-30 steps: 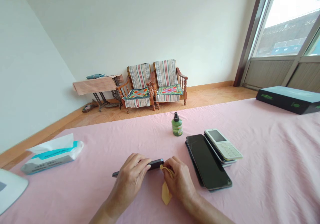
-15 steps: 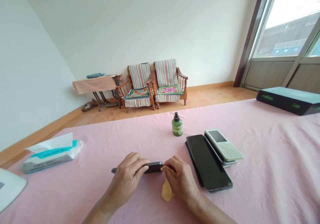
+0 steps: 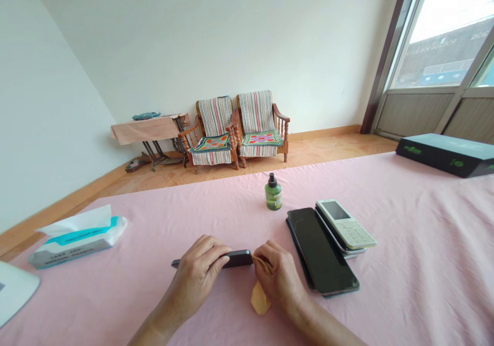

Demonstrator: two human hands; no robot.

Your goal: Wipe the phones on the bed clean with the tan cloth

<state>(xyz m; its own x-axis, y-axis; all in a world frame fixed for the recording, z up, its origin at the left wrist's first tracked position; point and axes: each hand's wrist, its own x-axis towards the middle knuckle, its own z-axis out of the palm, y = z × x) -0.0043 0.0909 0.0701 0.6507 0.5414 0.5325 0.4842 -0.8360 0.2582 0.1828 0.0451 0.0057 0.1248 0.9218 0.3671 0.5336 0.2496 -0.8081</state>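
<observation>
My left hand (image 3: 203,271) is wrapped round a dark phone (image 3: 239,258), which is held on its edge just above the pink cloth (image 3: 216,320). At the phone's right end, my right hand (image 3: 278,269) pinches a yellow cloth (image 3: 260,298), whose loose part hangs below the fingers. To the right lies a large black phone (image 3: 322,251) on top of another dark one. Beside it, a white keypad phone (image 3: 346,224) rests on another phone. A green bottle with a black cap (image 3: 274,194) stands upright beyond my hands.
A tissue pack (image 3: 79,238) lies at the left, above a white object (image 3: 15,292) cut off by the frame. A black box (image 3: 443,155) sits at the far right. Two wooden chairs (image 3: 241,130) and a small table (image 3: 148,128) stand beyond the bed-like surface.
My right hand has shifted slightly right, and the yellow cloth has pulled back a little from the phone's end. Its hanging part has changed shape. My left hand holds the phone as before.
</observation>
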